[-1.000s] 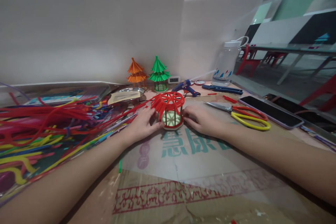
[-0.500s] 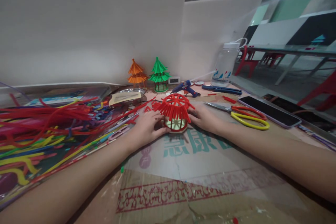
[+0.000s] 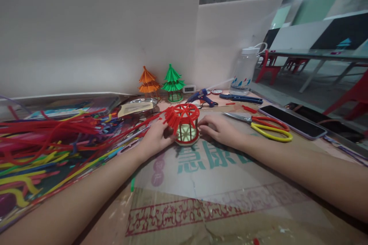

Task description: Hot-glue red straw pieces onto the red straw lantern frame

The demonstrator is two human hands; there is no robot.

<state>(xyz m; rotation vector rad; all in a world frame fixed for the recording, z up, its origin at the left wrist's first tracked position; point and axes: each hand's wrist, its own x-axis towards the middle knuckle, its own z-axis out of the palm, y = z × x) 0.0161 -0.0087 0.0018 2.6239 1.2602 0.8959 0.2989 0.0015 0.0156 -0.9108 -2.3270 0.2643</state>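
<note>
A small red pavilion model (image 3: 186,124) stands upright on the cardboard, built of fuzzy craft stems with a spoked top ring, dark posts and a pale round base. Its fringe of red roof strips covers the left side; bare posts show at the front and right. My left hand (image 3: 156,137) grips it from the left, thumb by the base and other fingers partly hidden behind the fringe. From the right, my right hand (image 3: 220,130) holds bent fingertips against the posts and base rim.
Loose coloured craft stems (image 3: 54,134) fill the left side. Behind stand an orange pagoda (image 3: 148,82), a green pagoda (image 3: 173,84), a metal dish (image 3: 140,103) and a blue glue gun (image 3: 201,97). Scissors (image 3: 267,128), a phone (image 3: 293,121) and a clear bottle (image 3: 244,71) are at right.
The red pavilion model has turned, so its fringe moved from the front to the left and the front posts are exposed. My hands stay on either side of it. The view has shifted slightly.
</note>
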